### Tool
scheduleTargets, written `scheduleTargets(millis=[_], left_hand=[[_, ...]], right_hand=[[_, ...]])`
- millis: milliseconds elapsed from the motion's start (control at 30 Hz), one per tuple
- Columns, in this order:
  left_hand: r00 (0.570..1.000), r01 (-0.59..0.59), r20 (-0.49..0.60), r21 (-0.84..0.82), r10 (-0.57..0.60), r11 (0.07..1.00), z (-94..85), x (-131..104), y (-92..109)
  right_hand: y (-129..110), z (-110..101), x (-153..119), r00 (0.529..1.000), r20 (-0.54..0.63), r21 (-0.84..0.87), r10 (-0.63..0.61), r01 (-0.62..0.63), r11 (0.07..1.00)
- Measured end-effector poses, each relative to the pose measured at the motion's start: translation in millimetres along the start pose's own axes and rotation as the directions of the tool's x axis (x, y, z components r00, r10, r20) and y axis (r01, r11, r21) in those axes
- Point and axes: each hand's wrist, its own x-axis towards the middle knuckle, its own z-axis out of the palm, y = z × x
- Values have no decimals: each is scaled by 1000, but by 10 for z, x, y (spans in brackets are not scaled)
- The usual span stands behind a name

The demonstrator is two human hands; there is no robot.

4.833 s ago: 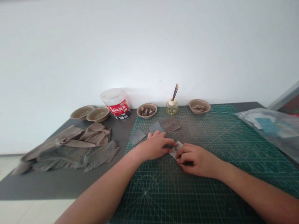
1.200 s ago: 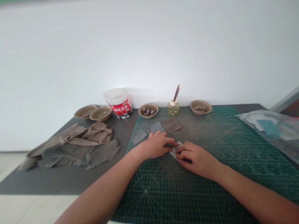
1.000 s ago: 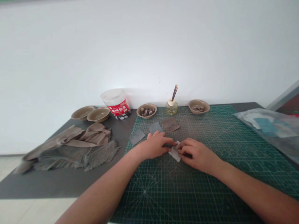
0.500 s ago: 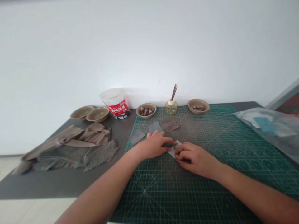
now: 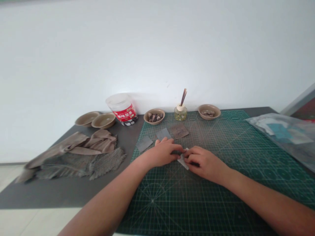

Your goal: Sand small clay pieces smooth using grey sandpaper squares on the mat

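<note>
Between my hands lies a small pale grey strip (image 5: 183, 162), flat on the green cutting mat (image 5: 216, 209); whether it is paper or cloth I cannot tell. My left hand (image 5: 165, 153) pinches its upper left end with thumb and forefinger, the other fingers reaching toward a grey square (image 5: 162, 133). From the right, the bent fingers of my right hand (image 5: 203, 164) press on the strip's upper edge and hide part of it. Another grey square (image 5: 144, 143) and a brown square with dark marks (image 5: 180, 131) lie just beyond my left hand.
Along the wall stand a bowl of dark stones (image 5: 154, 122), a reed diffuser (image 5: 180, 113), a bowl of brown pieces (image 5: 209, 117), a red-labelled jar (image 5: 125, 114) and two more bowls (image 5: 103, 122). Crumpled cloths (image 5: 98, 147) lie left; a clear bag (image 5: 278, 131) lies right.
My right hand has slid slightly up and left along the strip, and more of the strip's lower end shows. My left hand stays nearly in place.
</note>
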Motion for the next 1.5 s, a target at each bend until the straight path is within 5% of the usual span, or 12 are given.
scheduleTargets(millis=[333,500,567,700,800,900,967,1033,1133,1200,1300,1500], left_hand=[[1000,-9,-18,4,9,1000,39,0,-24],[990,-94,-107,39,97,995,51,-15,-20],[969,-147,-204,-23,139,989,23,-25,-2],[892,-324,-410,-283,191,903,-30,-45,37],[863,-400,-473,-423,179,813,-20,-35,35],[851,-407,-509,-486,128,774,8,-5,0],[832,-414,-545,-485,103,770,18,18,-29],[812,-408,-582,-503,50,761,23,40,-57],[810,-388,-580,-640,-86,663,38,73,-86],[826,-386,-545,-733,-144,560,53,89,-91],[843,-401,-515,-792,-152,461,70,101,-76],[865,-401,-486,-821,-128,406,87,111,-72]], right_hand=[[19,-36,-4,998,52,11,-18,18,1000],[70,-196,-21,962,-135,106,237,-224,969],[37,-229,21,910,-149,366,386,-312,877],[-103,-216,178,829,-46,851,557,-259,456],[-179,-180,308,832,45,944,553,-217,249],[-169,-138,402,833,69,959,549,-206,193],[-120,-113,424,831,35,949,554,-201,241],[-62,-94,407,838,-37,881,544,-230,414],[-9,-76,334,928,-67,490,366,-289,823],[-10,-57,284,979,27,169,202,-204,964],[-41,-7,250,986,133,-48,97,-92,995],[-47,26,270,979,164,-107,119,-103,989]])
